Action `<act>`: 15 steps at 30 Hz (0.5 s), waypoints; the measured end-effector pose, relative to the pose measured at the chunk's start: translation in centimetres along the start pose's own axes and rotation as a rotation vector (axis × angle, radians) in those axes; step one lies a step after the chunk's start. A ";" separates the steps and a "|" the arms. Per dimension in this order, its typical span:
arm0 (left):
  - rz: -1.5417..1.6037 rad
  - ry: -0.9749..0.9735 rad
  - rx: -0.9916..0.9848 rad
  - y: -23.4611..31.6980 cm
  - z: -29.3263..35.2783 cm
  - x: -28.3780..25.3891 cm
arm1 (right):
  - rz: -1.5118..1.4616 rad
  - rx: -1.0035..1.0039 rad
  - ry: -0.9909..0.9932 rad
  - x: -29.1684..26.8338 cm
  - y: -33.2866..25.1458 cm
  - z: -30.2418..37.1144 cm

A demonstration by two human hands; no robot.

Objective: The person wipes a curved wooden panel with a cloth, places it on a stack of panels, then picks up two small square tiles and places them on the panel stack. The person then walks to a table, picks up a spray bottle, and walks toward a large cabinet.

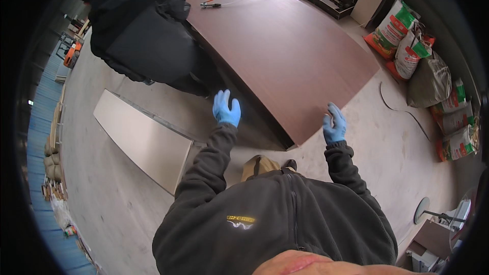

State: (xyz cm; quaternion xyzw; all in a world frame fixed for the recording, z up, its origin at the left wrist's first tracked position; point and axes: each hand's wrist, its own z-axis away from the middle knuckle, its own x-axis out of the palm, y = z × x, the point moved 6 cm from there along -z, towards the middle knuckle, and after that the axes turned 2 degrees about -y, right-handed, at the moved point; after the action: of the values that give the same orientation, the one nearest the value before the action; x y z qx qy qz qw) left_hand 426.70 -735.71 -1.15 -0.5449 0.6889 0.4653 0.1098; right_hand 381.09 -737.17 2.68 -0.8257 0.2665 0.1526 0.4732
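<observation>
Dark-sleeved arms rise from the lower edge, blue-gloved left hand [226, 108] and right hand [334, 125] both spread open, grasping nothing, hovering at the near edge of the big brown panel [285, 46] filling centre frame, another person [140, 30] crouching upper left.

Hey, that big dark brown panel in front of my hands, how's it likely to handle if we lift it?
The dark brown panel looks broad and flat, so probably stiff but heavy and awkward. Its smooth sheen suggests it may slip in the left hand or right hand, both gloved.
</observation>
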 end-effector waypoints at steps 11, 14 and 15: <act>-0.508 -0.246 0.088 -10.9 -42.9 16.9 | 0.363 0.028 -0.102 18.1 -2.3 -16.9; -0.678 -0.343 0.115 -13.8 -50.7 22.2 | 0.256 -0.016 -0.013 17.6 -2.6 -18.2; -0.754 -0.405 0.085 -15.0 -53.0 24.1 | 0.276 -0.035 -0.004 17.8 -2.5 -18.8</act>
State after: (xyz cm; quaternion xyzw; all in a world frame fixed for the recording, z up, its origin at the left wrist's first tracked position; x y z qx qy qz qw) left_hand 449.15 -791.24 3.99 -0.6512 0.4244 0.4615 0.4275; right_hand 397.01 -757.59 4.94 -0.7892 0.3736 0.2226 0.4337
